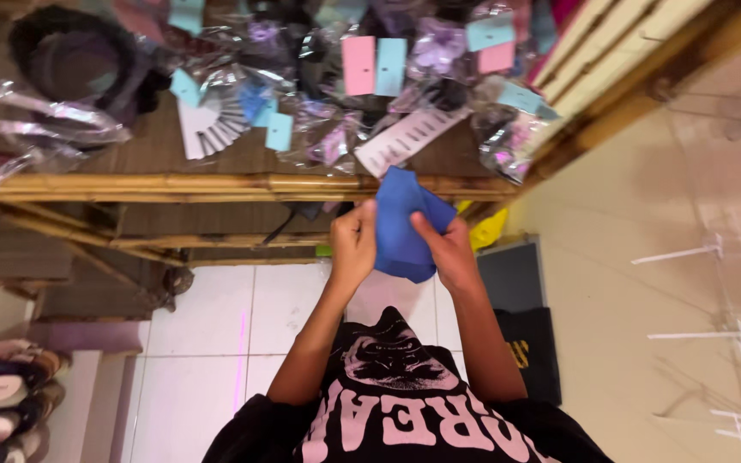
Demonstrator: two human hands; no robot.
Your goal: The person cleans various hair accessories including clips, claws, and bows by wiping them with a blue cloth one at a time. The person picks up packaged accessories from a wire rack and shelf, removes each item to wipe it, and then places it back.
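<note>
A plain royal-blue cloth [400,227]. Pink and pale-blue cards [374,65] among clear shiny packets [53,124]. A yellow-brown bamboo table [173,184]. White floor tiles [207,313]. A black shirt [396,403] with pink print.

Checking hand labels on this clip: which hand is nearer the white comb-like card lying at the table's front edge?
Right. The right hand grips the blue cloth just below the white comb-like card; the left hand holds the cloth's other side, farther left.

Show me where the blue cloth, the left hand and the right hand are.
blue cloth [400,225]: head view, middle of the fabric.
left hand [353,249]: head view, back of the hand.
right hand [449,250]: head view, back of the hand.
</note>
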